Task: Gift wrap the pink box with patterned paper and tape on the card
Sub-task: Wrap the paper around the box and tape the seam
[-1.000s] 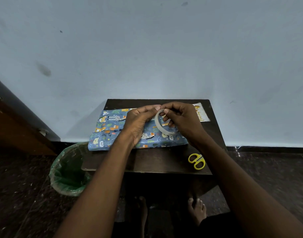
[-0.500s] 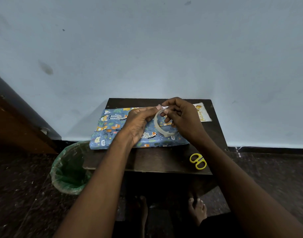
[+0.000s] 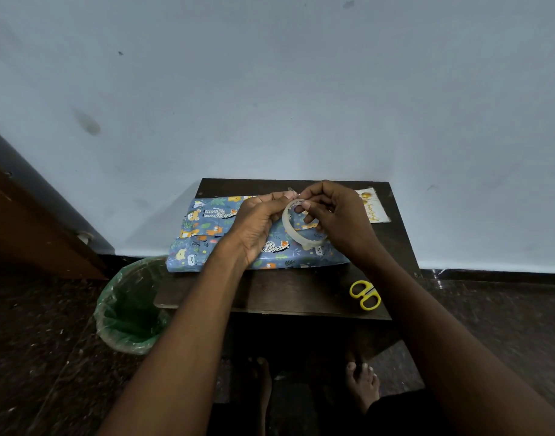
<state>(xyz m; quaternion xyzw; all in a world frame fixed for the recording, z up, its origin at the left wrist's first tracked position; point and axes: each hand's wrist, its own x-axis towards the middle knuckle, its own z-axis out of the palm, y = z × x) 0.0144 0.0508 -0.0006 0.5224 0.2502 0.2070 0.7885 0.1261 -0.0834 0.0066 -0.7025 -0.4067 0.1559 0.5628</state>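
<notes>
The box point(image 3: 207, 237), wrapped in blue paper with animal prints, lies flat on the dark wooden table point(image 3: 295, 294); no pink shows. Just above it I hold a roll of clear tape point(image 3: 296, 229). My right hand point(image 3: 339, 221) grips the roll with fingers through its ring. My left hand point(image 3: 260, 223) pinches the loose tape end at the top of the roll, its heel low over the paper. The white card point(image 3: 372, 206) with gold print lies at the table's back right corner, partly hidden by my right hand.
Yellow-handled scissors point(image 3: 365, 294) lie near the table's front right edge. A bin with a green liner point(image 3: 128, 306) stands on the floor at the table's left. A pale wall is right behind the table. My bare feet point(image 3: 362, 382) are below the table.
Both hands have lifted slightly with the tape roll, and my left fingertips have closed on the tape end at the roll's top. The wrapped box, card and scissors have not moved.
</notes>
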